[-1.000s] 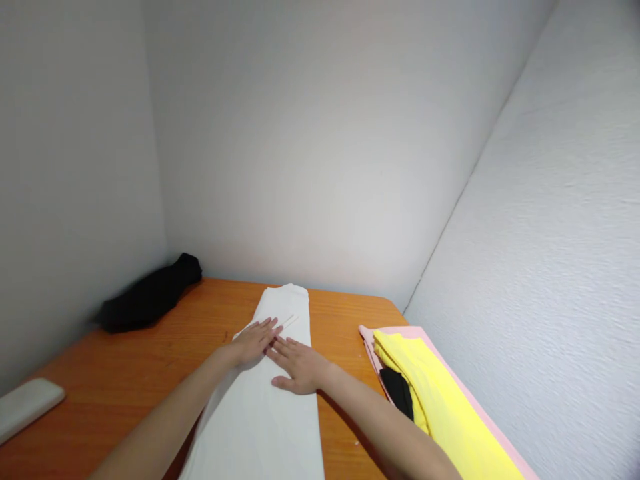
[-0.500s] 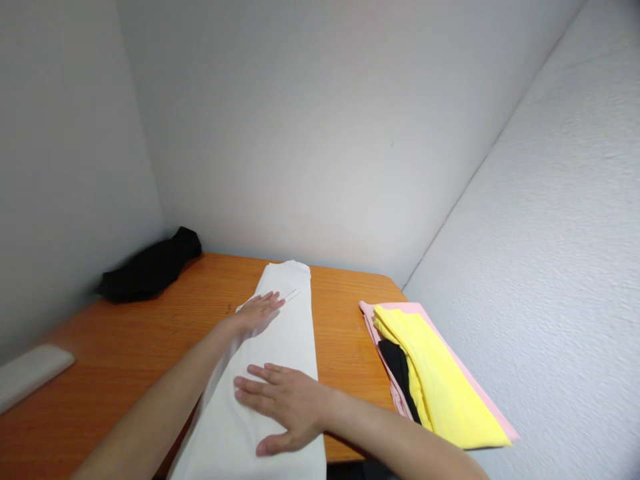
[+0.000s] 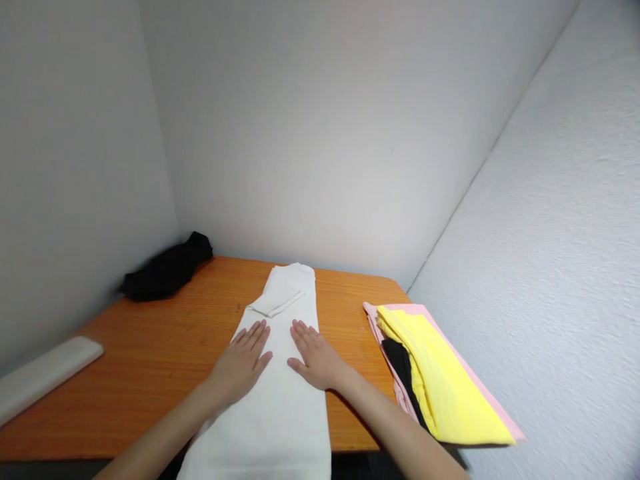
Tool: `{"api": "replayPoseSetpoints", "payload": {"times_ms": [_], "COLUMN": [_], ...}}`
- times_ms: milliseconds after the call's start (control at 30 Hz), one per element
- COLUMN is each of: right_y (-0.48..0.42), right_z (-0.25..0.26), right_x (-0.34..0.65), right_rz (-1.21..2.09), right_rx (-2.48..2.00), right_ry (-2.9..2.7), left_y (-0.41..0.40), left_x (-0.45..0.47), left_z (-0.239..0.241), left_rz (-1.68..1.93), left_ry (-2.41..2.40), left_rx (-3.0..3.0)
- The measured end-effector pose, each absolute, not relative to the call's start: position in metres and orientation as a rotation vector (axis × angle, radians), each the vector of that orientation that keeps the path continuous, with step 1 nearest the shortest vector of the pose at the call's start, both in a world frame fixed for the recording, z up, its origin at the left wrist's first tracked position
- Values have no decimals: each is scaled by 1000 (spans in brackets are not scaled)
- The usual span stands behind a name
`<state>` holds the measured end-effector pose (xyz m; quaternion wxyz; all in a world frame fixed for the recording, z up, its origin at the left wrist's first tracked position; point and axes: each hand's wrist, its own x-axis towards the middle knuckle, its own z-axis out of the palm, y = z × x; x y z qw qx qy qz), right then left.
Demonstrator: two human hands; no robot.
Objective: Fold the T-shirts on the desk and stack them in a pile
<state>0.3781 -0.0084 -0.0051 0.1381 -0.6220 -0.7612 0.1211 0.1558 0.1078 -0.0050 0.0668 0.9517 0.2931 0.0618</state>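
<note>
White folded cloth (image 3: 283,407) lies beneath both hands (image 3: 239,365) (palms down, apart).

The white garment (image 3: 277,417) looks like matt cloth, the tabletop (image 3: 165,360) like smooth, grained wood.

Orange wood-grained bench (image 3: 170,360), cloth laid across it
A long white cloth (image 3: 280,420) runs past the near edge; black cloth (image 3: 170,268) lies far left, a white object (image 3: 50,377) nearer left, a yellow-topped cloth stack (image 3: 445,373) right.
</note>
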Motion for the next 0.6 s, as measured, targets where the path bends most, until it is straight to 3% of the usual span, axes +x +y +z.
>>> {"api": "replayPoseSetpoints", "payload": {"times_ms": [333, 600], "right_y": [-18, -112], "right_z": [0, 25], "right_x": [377, 366], "right_rz": [338, 423], "right_rx": [-1806, -1618], "right_ry": [-2208, -2342], "left_y": [109, 77], "left_x": [128, 35], "left_z": [10, 20], "left_rz": [180, 172], "left_ry": [675, 226], "left_rx": [2924, 3093]}}
